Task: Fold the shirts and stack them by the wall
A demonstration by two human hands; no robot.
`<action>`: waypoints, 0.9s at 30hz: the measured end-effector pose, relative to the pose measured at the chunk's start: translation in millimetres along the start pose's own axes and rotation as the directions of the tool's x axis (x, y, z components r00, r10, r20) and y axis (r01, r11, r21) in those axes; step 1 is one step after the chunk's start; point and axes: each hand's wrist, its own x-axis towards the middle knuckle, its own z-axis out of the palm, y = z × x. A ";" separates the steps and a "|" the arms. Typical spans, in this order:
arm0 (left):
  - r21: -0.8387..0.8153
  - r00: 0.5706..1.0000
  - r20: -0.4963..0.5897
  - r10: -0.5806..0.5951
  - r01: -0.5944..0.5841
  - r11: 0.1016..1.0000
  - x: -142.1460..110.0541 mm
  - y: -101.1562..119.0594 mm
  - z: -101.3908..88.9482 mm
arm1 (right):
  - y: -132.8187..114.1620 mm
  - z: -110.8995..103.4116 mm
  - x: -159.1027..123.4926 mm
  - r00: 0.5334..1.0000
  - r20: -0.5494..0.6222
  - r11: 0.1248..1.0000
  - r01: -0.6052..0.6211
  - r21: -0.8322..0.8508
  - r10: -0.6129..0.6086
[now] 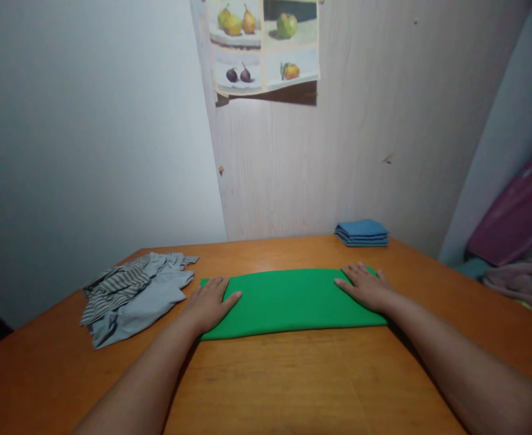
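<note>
A bright green cloth point(291, 300), folded into a long band, lies across the middle of the wooden table point(293, 386). My left hand point(209, 302) rests flat on its left end with the fingers stretched out. On the right end my right hand point(364, 286) lies flat too, fingers spread. Neither hand grips anything.
A crumpled heap of grey and striped cloths point(132, 293) lies at the left of the table. A stack of folded blue cloths point(362, 232) sits at the back right by the wooden wall. A fruit poster point(262, 43) hangs above. Pink fabric point(517, 266) lies beyond the right edge.
</note>
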 end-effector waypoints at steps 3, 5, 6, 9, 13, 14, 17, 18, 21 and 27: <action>0.048 1.000 -0.005 -0.025 0.025 0.999 -2.0 3.5 -4.1 | -11.9 -9.1 -6.4 0.997 -0.048 0.998 0.068 0.005 -0.067; 0.096 0.999 -0.035 -0.016 0.020 0.995 -5.4 9.8 -9.9 | -26.3 -16.3 -13.4 0.988 -0.069 0.989 0.142 0.038 -0.139; 0.115 0.999 -0.054 0.005 0.001 0.993 -7.7 14.6 -13.3 | -35.3 -20.0 -17.9 0.980 -0.076 0.980 0.187 0.067 -0.182; 0.115 0.987 -0.092 0.134 -0.124 0.986 -15.9 35.0 -22.1 | -64.9 -29.7 -33.3 0.940 -0.086 0.927 0.340 0.159 -0.330; 0.059 0.948 -0.103 0.300 -0.295 0.954 -25.2 64.2 -20.1 | -93.1 -34.2 -50.2 0.874 -0.060 0.844 0.481 0.237 -0.482; 0.037 0.942 -0.088 0.323 -0.321 0.946 -26.6 69.3 -17.2 | -96.3 -33.6 -53.0 0.862 -0.041 0.829 0.499 0.251 -0.506; -0.016 0.942 -0.012 0.336 -0.336 0.942 -28.7 77.6 -7.6 | -98.6 -30.1 -57.8 0.850 0.033 0.822 0.497 0.278 -0.525; -0.023 0.945 0.014 0.328 -0.327 0.945 -29.0 78.5 -5.4 | -98.0 -28.9 -58.3 0.852 0.056 0.828 0.486 0.279 -0.520; -0.023 0.952 0.068 0.298 -0.297 0.955 -29.6 79.2 -4.0 | -96.2 -26.6 -57.7 0.854 0.094 0.838 0.472 0.274 -0.512; -0.048 0.955 0.113 0.274 -0.270 0.962 -29.8 81.0 -8.9 | -96.8 -27.6 -56.1 0.852 0.118 0.840 0.465 0.279 -0.511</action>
